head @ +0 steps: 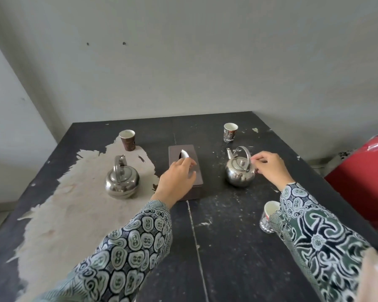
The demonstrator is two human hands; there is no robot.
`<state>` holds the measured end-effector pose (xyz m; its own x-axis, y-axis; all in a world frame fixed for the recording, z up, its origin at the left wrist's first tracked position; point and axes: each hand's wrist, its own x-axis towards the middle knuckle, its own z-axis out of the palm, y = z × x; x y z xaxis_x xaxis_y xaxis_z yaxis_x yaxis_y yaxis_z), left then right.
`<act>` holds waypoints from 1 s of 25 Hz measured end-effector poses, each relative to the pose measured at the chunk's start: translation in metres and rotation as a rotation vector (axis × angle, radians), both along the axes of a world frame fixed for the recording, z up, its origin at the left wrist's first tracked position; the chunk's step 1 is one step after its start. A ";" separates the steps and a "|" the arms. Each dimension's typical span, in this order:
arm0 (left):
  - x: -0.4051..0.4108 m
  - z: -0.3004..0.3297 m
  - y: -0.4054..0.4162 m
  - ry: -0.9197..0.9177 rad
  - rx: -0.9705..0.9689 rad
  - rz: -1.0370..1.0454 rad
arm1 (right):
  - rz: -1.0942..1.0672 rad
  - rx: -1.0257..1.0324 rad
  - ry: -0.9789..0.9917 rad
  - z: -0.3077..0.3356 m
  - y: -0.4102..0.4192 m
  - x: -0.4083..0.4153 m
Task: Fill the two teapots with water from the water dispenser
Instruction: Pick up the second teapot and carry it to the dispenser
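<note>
Both round steel teapots stand lidded on the worn black table (227,247), the left-centre teapot (122,181) untouched, while the right hand (271,168), fingers loosely curled, nears the right-centre teapot (240,173)'s arched handle and the left hand (176,179) hovers half-spread over the brown tissue box (184,171); this looks like the pick-up step, needing a firm handle grip next, with no dispenser in sight.

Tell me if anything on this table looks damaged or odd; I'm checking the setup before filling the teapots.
The table is damaged: its black coating has peeled away in a large pale patch on the left, under the left teapot and brown cup. White flecks scatter elsewhere. Both teapots and the cups stand upright; nothing looks spilled.
</note>
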<state>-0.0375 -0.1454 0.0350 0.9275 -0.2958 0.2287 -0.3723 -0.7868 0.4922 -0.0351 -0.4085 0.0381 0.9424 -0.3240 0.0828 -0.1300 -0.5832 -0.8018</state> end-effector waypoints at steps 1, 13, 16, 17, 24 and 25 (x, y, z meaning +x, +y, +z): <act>0.001 -0.006 -0.016 0.028 -0.012 0.007 | -0.008 0.026 0.014 -0.006 -0.013 0.005; 0.066 -0.056 -0.178 0.222 0.108 -0.085 | 0.056 0.141 0.232 -0.057 -0.072 0.097; 0.080 -0.058 -0.199 0.230 0.094 -0.099 | 0.060 0.167 0.248 -0.072 -0.083 0.107; 0.084 -0.057 -0.203 0.224 0.089 -0.101 | 0.062 0.211 0.250 -0.075 -0.086 0.111; 0.093 -0.048 -0.184 0.193 0.119 -0.037 | 0.150 0.509 0.260 -0.066 -0.086 0.121; 0.091 -0.045 -0.178 0.183 0.109 -0.028 | 0.178 0.523 0.239 -0.058 -0.085 0.118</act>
<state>0.0536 -0.3235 -0.0096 0.9416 -0.3359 0.0220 -0.3069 -0.8298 0.4661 0.0829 -0.4930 -0.0199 0.9587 -0.1003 -0.2660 -0.2788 -0.1484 -0.9488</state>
